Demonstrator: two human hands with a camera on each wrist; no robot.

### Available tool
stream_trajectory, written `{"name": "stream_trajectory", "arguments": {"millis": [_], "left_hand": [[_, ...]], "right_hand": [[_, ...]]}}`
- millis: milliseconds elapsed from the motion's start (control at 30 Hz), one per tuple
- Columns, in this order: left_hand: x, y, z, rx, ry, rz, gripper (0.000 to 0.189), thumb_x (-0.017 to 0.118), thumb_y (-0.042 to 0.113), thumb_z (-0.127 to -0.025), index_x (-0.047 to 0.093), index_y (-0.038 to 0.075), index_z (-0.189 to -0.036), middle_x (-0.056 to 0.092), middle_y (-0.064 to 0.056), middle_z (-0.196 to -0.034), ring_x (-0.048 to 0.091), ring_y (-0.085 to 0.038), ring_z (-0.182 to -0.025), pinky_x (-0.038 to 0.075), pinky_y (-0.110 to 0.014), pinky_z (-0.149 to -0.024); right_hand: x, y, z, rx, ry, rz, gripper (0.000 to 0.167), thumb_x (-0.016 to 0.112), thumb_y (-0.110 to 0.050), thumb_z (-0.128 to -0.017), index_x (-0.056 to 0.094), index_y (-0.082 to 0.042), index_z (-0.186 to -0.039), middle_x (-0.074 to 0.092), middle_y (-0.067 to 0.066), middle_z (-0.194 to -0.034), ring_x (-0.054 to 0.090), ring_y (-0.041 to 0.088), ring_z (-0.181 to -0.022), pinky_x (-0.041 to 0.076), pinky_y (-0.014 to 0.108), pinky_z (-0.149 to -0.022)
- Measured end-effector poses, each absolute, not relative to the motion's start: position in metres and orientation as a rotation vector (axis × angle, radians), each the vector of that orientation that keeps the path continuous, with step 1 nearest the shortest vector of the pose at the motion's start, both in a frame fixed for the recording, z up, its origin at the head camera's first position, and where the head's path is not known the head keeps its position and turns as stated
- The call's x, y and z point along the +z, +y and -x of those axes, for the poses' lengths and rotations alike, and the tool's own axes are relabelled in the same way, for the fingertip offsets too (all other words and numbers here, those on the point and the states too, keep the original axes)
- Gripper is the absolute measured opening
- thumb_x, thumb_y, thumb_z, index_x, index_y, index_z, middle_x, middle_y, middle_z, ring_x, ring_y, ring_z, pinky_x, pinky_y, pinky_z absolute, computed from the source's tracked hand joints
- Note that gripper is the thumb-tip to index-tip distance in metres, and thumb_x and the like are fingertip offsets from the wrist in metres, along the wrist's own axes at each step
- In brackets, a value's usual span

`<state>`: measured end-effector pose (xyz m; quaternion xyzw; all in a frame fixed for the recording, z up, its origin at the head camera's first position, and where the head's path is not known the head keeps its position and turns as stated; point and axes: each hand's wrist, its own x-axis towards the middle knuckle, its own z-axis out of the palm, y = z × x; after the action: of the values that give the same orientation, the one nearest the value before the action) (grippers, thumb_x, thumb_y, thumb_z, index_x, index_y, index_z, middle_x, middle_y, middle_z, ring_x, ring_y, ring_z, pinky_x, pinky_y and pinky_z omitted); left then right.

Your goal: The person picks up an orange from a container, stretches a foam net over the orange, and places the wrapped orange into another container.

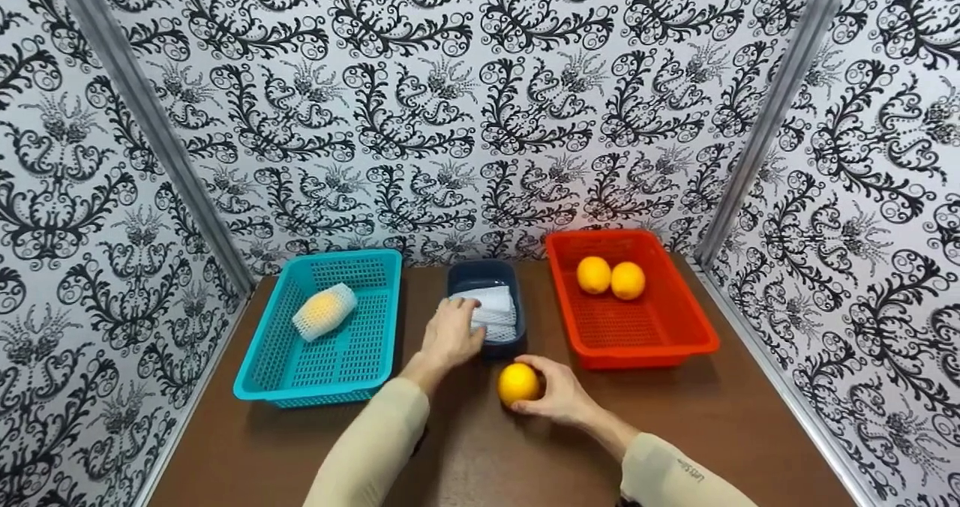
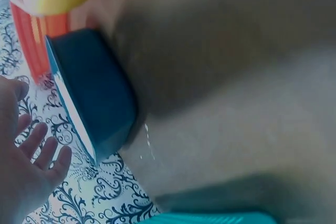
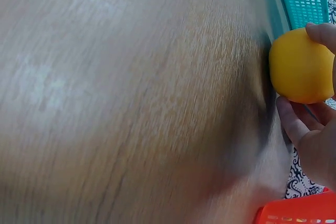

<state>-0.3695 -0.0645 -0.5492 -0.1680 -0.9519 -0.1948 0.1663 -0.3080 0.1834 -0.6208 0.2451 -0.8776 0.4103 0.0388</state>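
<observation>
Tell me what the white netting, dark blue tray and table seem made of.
White netting: probably matte foam, given its mesh. Dark blue tray: likely smooth plastic, judging by even, rounded walls. Table: wood or wood-look laminate, softly glossy, with grain and reflections.

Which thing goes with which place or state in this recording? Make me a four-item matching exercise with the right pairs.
Things:
1. Net-wrapped fruit
2. White netting
3. Two bare fruits
4. Right hand

Places and states:
A. inside the red basket
B. gripping a single yellow-orange fruit
C. inside the turquoise basket
D. inside the dark blue bin

Right pairs: 1-C, 2-D, 3-A, 4-B
</observation>
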Motion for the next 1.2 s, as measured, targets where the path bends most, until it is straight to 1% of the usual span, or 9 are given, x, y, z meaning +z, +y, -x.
{"name": "stream_trajectory", "arguments": {"millis": [133, 300, 533, 667, 733, 867, 1033, 1100, 1200], "left_hand": [[-0.548, -0.069, 0.391, -0.475, -2.746, 0.445, 0.041, 0.081, 0.026, -0.097, 0.072, 0.006, -0.131, 0.074, -0.018, -0.127, 0.068, -0.042, -0.12, 0.064, -0.054, -0.1], [-0.551, -0.072, 0.412, -0.39, -2.8, 0.437, 0.043, 0.081, 0.025, -0.097, 0.07, 0.003, -0.132, 0.073, -0.02, -0.128, 0.066, -0.044, -0.12, 0.064, -0.058, -0.099], [-0.564, -0.066, 0.433, -0.339, -2.846, 0.468, 0.042, 0.081, 0.021, -0.097, 0.069, 0.001, -0.132, 0.072, -0.023, -0.129, 0.065, -0.046, -0.123, 0.062, -0.062, -0.102], [-0.57, -0.06, 0.44, -0.347, -2.873, 0.444, 0.036, 0.077, 0.015, -0.098, 0.072, 0.001, -0.131, 0.073, -0.023, -0.128, 0.067, -0.047, -0.123, 0.062, -0.062, -0.103], [-0.572, -0.058, 0.442, -0.326, -2.888, 0.437, 0.033, 0.076, 0.011, -0.096, 0.074, 0.001, -0.127, 0.074, -0.022, -0.126, 0.068, -0.045, -0.122, 0.062, -0.061, -0.103], [-0.576, -0.054, 0.446, -0.297, -2.897, 0.435, 0.03, 0.077, 0.007, -0.094, 0.076, 0.002, -0.124, 0.076, -0.021, -0.124, 0.07, -0.044, -0.121, 0.063, -0.06, -0.103], [-0.58, -0.05, 0.451, -0.331, -2.909, 0.421, 0.03, 0.074, 0.005, -0.097, 0.078, 0.002, -0.127, 0.076, -0.024, -0.127, 0.068, -0.047, -0.124, 0.061, -0.063, -0.105], [-0.581, -0.049, 0.452, -0.341, -2.899, 0.418, 0.028, 0.072, 0.004, -0.098, 0.078, 0.001, -0.125, 0.076, -0.024, -0.125, 0.068, -0.047, -0.123, 0.061, -0.063, -0.104], [-0.581, -0.047, 0.454, -0.316, -2.865, 0.427, 0.022, 0.072, 0.003, -0.097, 0.081, 0.002, -0.117, 0.079, -0.023, -0.119, 0.071, -0.046, -0.118, 0.063, -0.063, -0.1]], "right_hand": [[-0.622, 0.18, 0.308, 1.26, -2.698, -0.734, 0.078, 0.099, -0.035, -0.08, 0.07, -0.003, -0.144, 0.077, 0.016, -0.141, 0.074, 0.034, -0.12, 0.06, 0.048, -0.11], [-0.624, 0.178, 0.307, 1.27, -2.715, -0.725, 0.079, 0.099, -0.037, -0.08, 0.07, -0.005, -0.145, 0.077, 0.014, -0.142, 0.074, 0.034, -0.12, 0.06, 0.047, -0.11], [-0.624, 0.181, 0.307, 1.256, -2.703, -0.751, 0.078, 0.1, -0.034, -0.079, 0.07, -0.003, -0.144, 0.078, 0.015, -0.141, 0.074, 0.034, -0.12, 0.061, 0.044, -0.11], [-0.624, 0.183, 0.307, 1.271, -2.695, -0.772, 0.078, 0.101, -0.034, -0.079, 0.07, -0.003, -0.143, 0.078, 0.016, -0.14, 0.075, 0.033, -0.12, 0.062, 0.044, -0.109], [-0.624, 0.184, 0.307, 1.286, -2.697, -0.773, 0.078, 0.101, -0.034, -0.079, 0.07, -0.003, -0.143, 0.078, 0.016, -0.14, 0.075, 0.033, -0.12, 0.062, 0.045, -0.108], [-0.624, 0.185, 0.307, 1.306, -2.698, -0.756, 0.079, 0.101, -0.034, -0.079, 0.07, -0.003, -0.144, 0.078, 0.016, -0.14, 0.075, 0.03, -0.118, 0.063, 0.046, -0.107], [-0.622, 0.186, 0.307, 1.306, -2.706, -0.736, 0.079, 0.101, -0.035, -0.079, 0.07, -0.004, -0.145, 0.078, 0.015, -0.141, 0.075, 0.031, -0.12, 0.062, 0.047, -0.109], [-0.622, 0.186, 0.308, 1.301, -2.706, -0.732, 0.078, 0.101, -0.035, -0.079, 0.07, -0.004, -0.144, 0.078, 0.015, -0.141, 0.075, 0.032, -0.121, 0.061, 0.048, -0.11], [-0.621, 0.186, 0.309, 1.292, -2.703, -0.728, 0.078, 0.101, -0.035, -0.078, 0.071, -0.004, -0.143, 0.078, 0.015, -0.14, 0.075, 0.033, -0.121, 0.061, 0.046, -0.11]]}}
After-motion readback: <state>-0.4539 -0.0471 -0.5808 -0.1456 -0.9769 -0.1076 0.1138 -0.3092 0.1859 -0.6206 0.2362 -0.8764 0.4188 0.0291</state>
